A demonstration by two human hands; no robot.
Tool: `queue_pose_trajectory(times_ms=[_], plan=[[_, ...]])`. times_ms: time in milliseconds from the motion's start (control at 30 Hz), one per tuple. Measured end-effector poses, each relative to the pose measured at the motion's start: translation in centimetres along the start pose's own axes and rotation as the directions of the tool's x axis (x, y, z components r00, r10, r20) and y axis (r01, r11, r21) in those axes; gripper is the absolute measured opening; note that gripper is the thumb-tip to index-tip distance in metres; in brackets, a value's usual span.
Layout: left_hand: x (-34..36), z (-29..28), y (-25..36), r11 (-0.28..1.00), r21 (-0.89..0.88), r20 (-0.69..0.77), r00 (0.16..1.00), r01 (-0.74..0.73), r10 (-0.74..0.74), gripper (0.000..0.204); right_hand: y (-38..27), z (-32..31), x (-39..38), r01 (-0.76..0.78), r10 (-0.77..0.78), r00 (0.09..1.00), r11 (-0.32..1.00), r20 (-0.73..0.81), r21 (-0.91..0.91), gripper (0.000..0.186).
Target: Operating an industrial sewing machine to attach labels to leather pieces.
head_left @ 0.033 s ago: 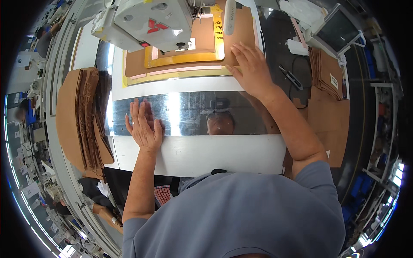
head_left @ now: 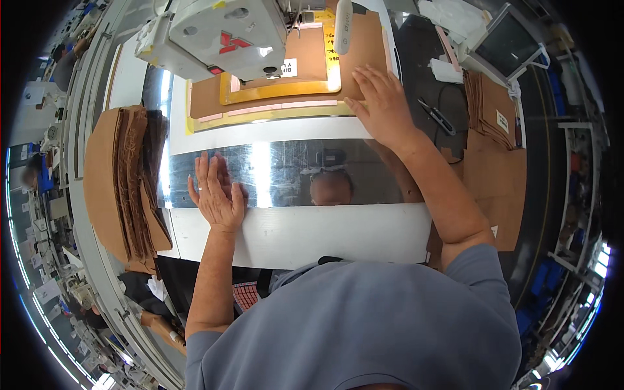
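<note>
My left hand lies flat on a shiny metal plate, fingers spread and holding nothing. With its fingers apart, my right hand rests at the right side of a brown sheet, near its front corner. On that sheet sits a yellow frame with dark handwriting on its right bar. A white label shows inside the frame. The grey-white machine head, which looks like a sewing machine's, hangs over the frame's left part and hides it.
Stacked brown pieces stand at the left edge of the table. On the right are a dark cutter-like tool, more brown pieces and a small monitor. A white slim device hangs above the sheet.
Both hands keep their places. The view has shifted slightly, and more of the white label shows beside the machine head.
</note>
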State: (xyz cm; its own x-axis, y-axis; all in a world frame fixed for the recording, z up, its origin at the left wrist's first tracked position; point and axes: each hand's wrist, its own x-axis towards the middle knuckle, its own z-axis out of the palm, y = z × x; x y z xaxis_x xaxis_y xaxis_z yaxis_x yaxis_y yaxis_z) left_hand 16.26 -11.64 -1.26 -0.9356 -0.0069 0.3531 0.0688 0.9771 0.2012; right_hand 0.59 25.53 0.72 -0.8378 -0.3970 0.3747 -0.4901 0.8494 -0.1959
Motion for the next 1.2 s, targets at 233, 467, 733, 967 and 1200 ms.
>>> queue_pose_trajectory(times_ms=[233, 467, 733, 967, 1200], plan=[[-0.1, -0.1, -0.1, 1.0, 0.03, 0.056, 0.998, -0.005, 0.003, 0.063, 3.5, -1.7, -2.2, -0.159, 0.162, 0.987, 0.975, 0.006, -0.155, 0.055], [7.4, -0.2, 1.7, 0.994, -0.065, 0.12, 0.988, -0.092, 0.1, 0.043, 5.5, -2.4, -2.5, -0.31, 0.325, 0.945, 0.928, 0.042, -0.207, 0.061], [16.2, 4.0, -0.6, 0.988, -0.139, 0.185, 0.979, -0.065, 0.09, 0.036, 4.6, -1.5, -2.4, -0.287, 0.304, 0.952, 0.916, 0.021, -0.28, 0.05], [18.6, 4.5, -0.9, 0.95, -0.232, 0.098, 0.967, -0.207, 0.235, 0.011, 3.2, -1.9, -1.3, -0.355, 0.343, 0.935, 0.915, -0.094, -0.191, 0.029], [18.0, 1.7, 1.6, 0.905, -0.17, -0.001, 0.918, -0.391, 0.396, 0.014, 3.0, -4.0, -1.6, -0.228, 0.216, 0.974, 0.921, -0.075, -0.316, 0.012]])
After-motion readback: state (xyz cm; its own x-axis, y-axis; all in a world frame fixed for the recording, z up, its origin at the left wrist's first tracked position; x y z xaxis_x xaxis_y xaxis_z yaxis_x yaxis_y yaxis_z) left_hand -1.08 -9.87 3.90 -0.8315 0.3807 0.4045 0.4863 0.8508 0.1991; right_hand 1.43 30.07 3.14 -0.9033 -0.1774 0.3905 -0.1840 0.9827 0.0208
